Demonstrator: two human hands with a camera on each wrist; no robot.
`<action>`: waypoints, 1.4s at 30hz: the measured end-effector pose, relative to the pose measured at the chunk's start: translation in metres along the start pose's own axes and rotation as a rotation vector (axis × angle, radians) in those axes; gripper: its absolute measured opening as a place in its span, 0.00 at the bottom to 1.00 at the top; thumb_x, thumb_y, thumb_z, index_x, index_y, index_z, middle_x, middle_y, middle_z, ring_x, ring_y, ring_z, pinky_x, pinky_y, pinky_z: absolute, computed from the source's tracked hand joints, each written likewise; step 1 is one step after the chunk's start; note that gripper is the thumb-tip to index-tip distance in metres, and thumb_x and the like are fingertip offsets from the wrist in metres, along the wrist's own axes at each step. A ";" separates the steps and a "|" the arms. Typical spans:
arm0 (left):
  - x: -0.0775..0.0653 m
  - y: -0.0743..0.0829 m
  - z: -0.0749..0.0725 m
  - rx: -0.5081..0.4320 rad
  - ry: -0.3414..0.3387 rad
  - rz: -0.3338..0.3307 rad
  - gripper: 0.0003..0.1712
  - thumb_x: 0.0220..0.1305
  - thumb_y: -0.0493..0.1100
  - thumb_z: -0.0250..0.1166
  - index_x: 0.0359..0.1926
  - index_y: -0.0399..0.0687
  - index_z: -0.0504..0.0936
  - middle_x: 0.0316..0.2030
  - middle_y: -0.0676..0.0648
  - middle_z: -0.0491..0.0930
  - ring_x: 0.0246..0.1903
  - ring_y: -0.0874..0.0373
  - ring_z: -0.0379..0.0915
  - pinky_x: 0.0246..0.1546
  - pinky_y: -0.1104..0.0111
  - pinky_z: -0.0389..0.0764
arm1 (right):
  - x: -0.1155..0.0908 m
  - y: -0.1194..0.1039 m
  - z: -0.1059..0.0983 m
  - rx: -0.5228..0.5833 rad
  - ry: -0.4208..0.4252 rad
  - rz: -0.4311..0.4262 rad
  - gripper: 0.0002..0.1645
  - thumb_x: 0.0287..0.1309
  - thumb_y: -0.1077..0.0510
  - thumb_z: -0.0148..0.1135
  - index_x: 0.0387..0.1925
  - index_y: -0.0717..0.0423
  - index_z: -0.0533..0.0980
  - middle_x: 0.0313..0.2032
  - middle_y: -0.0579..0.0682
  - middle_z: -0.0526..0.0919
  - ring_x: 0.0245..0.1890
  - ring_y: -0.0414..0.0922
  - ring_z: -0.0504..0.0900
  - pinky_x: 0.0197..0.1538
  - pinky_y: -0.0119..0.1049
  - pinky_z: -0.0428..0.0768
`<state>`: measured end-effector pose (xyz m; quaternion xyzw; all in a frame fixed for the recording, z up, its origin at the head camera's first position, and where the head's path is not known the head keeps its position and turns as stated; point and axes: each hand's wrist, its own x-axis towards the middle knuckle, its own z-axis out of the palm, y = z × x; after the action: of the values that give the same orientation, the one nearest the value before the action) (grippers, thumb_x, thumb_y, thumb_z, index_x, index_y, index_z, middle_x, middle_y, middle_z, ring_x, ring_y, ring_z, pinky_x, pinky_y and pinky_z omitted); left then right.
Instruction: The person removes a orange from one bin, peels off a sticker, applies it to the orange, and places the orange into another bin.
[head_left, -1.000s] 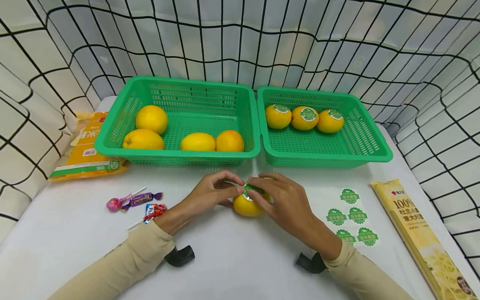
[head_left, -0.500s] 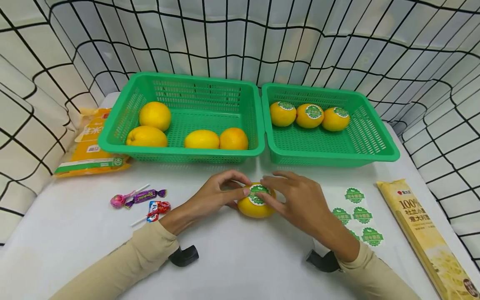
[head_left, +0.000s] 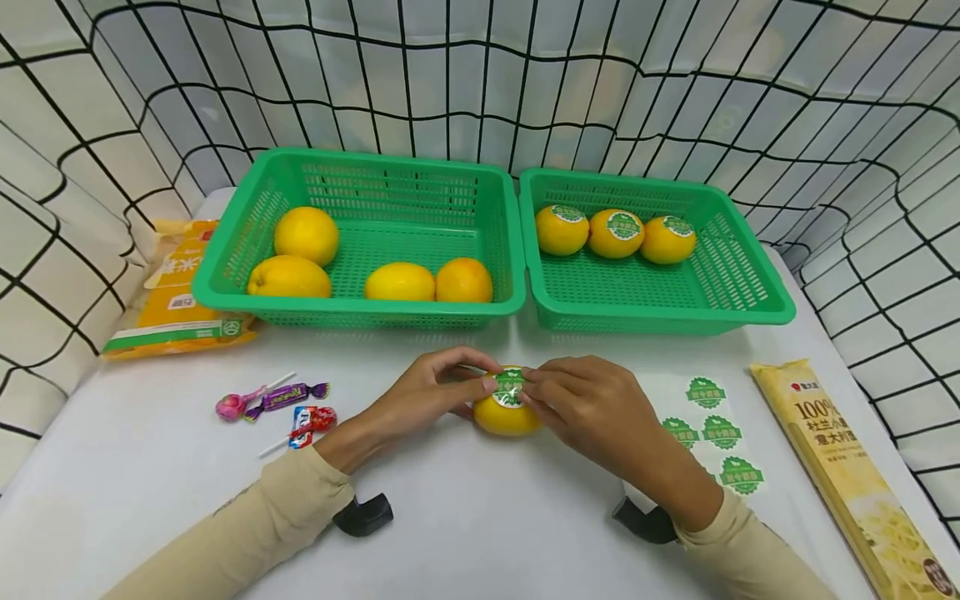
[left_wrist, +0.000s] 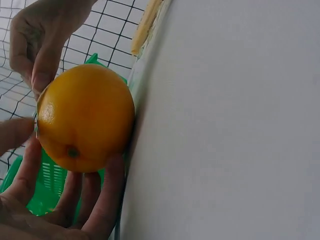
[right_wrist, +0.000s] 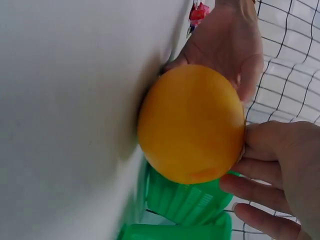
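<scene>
An orange (head_left: pixel 506 417) rests on the white table between my hands, a round green-and-white sticker (head_left: pixel 508 388) on its upper side. My left hand (head_left: pixel 431 392) holds the fruit from the left, its thumb at the sticker's edge; in the left wrist view its other fingers (left_wrist: pixel 107 192) lie along the fruit. From the right, my right hand (head_left: pixel 588 404) touches the sticker's other edge with thumb and fingertips. The right wrist view shows its fingers (right_wrist: pixel 255 192) fairly straight, the lower ones off the orange (right_wrist: pixel 192 125). The sticker's face is hidden in both wrist views.
Behind stand a green basket (head_left: pixel 360 310) with several plain fruits and another (head_left: pixel 660 318) with three stickered ones. A sticker sheet (head_left: pixel 705 417) and pasta packet (head_left: pixel 847 467) lie right, candies (head_left: pixel 285 398) and an orange bag (head_left: pixel 176 292) left. Black netting (head_left: pixel 465 117) surrounds the table.
The sticker's right part has gone from raised to lying against the orange. My right hand's spread fingers have drawn together at its right edge. The left hand keeps its hold.
</scene>
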<state>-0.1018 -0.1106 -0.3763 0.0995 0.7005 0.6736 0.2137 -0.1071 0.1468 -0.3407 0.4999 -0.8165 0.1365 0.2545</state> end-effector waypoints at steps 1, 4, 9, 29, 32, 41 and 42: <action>-0.001 0.000 0.001 0.023 0.006 0.007 0.19 0.72 0.48 0.71 0.60 0.49 0.83 0.61 0.46 0.80 0.57 0.49 0.77 0.49 0.57 0.87 | 0.000 -0.002 0.000 -0.025 -0.012 -0.013 0.09 0.60 0.56 0.79 0.38 0.57 0.87 0.43 0.48 0.93 0.41 0.45 0.92 0.47 0.42 0.89; -0.003 0.000 0.004 0.091 0.027 0.035 0.22 0.69 0.51 0.74 0.60 0.53 0.81 0.60 0.48 0.79 0.60 0.49 0.74 0.50 0.58 0.83 | 0.001 -0.006 -0.003 -0.068 -0.059 -0.019 0.11 0.61 0.57 0.78 0.41 0.57 0.86 0.45 0.49 0.93 0.40 0.45 0.92 0.45 0.42 0.90; -0.006 -0.005 0.008 0.110 0.054 0.027 0.21 0.70 0.52 0.73 0.60 0.56 0.81 0.59 0.49 0.79 0.60 0.48 0.73 0.50 0.60 0.78 | -0.001 -0.022 -0.013 -0.145 -0.208 0.030 0.19 0.61 0.62 0.77 0.52 0.60 0.80 0.55 0.53 0.90 0.16 0.41 0.81 0.22 0.34 0.82; -0.006 -0.004 0.005 0.093 0.044 0.016 0.21 0.70 0.50 0.71 0.60 0.53 0.81 0.59 0.47 0.79 0.60 0.49 0.72 0.55 0.58 0.77 | -0.002 -0.016 0.010 -0.132 -0.113 0.173 0.26 0.86 0.43 0.43 0.55 0.57 0.80 0.44 0.51 0.93 0.08 0.39 0.70 0.12 0.31 0.66; -0.006 -0.004 0.006 0.116 0.033 0.047 0.21 0.70 0.50 0.71 0.60 0.53 0.82 0.59 0.49 0.78 0.61 0.50 0.71 0.59 0.56 0.74 | -0.003 -0.010 0.011 -0.068 -0.079 0.204 0.19 0.78 0.44 0.60 0.52 0.54 0.84 0.42 0.48 0.93 0.12 0.40 0.78 0.15 0.32 0.70; -0.005 -0.002 0.006 0.164 0.003 0.065 0.19 0.72 0.51 0.70 0.60 0.53 0.82 0.60 0.49 0.76 0.62 0.51 0.71 0.63 0.54 0.72 | -0.005 0.000 0.008 0.047 -0.123 0.259 0.20 0.67 0.42 0.72 0.52 0.49 0.88 0.25 0.40 0.88 0.14 0.34 0.73 0.19 0.26 0.65; -0.005 -0.002 0.005 0.168 -0.004 0.065 0.19 0.73 0.51 0.69 0.60 0.53 0.82 0.61 0.49 0.76 0.62 0.51 0.71 0.64 0.53 0.72 | -0.005 0.000 0.008 0.052 -0.125 0.255 0.21 0.68 0.41 0.71 0.53 0.49 0.88 0.24 0.40 0.88 0.14 0.34 0.72 0.20 0.25 0.65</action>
<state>-0.0953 -0.1082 -0.3776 0.1410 0.7504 0.6189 0.1844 -0.1074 0.1472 -0.3501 0.4060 -0.8838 0.1574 0.1709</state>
